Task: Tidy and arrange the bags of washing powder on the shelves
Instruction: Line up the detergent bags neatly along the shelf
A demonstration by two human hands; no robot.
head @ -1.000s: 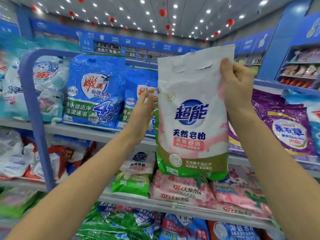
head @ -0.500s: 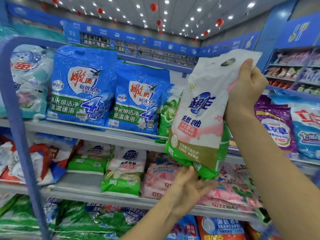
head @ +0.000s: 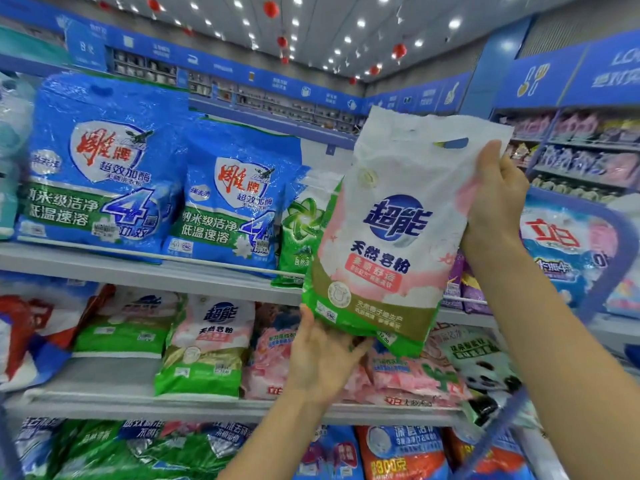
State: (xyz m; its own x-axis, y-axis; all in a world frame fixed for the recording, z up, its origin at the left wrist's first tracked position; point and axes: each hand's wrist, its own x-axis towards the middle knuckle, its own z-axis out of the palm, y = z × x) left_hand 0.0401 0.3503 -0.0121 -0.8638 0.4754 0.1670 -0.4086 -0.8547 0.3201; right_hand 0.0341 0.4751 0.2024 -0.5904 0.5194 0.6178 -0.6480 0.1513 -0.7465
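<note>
Where the arms reach: both forearms come up from the bottom edge to one bag, held in front of the shelves.
left hand (head: pixel 323 358): palm up, fingers stretched out under the bag's bottom edge, thumb against its lower-left corner. Carrying, not clamped.
right hand (head: pixel 495 199): pinches the upper right edge, thumb on the front just beside the handle cut-out, fingers behind.
white-pink bag (head: pixel 391 237): in the air, label to camera, top leaning right.
middle shelf (head: pixel 104 407): matching bag (head: pixel 207 344) standing left of the left hand; pink bags (head: pixel 270 358) lying beyond it.
upper shelf (head: pixel 138 268): two blue bags (head: pixel 100 168) upright, green bag (head: pixel 301 230) just beside the held one, purple bag (head: pixel 464 282) by the right forearm.
far: wall shelving (head: pixel 588 150), red lanterns (head: pixel 270 9) at the ceiling.
</note>
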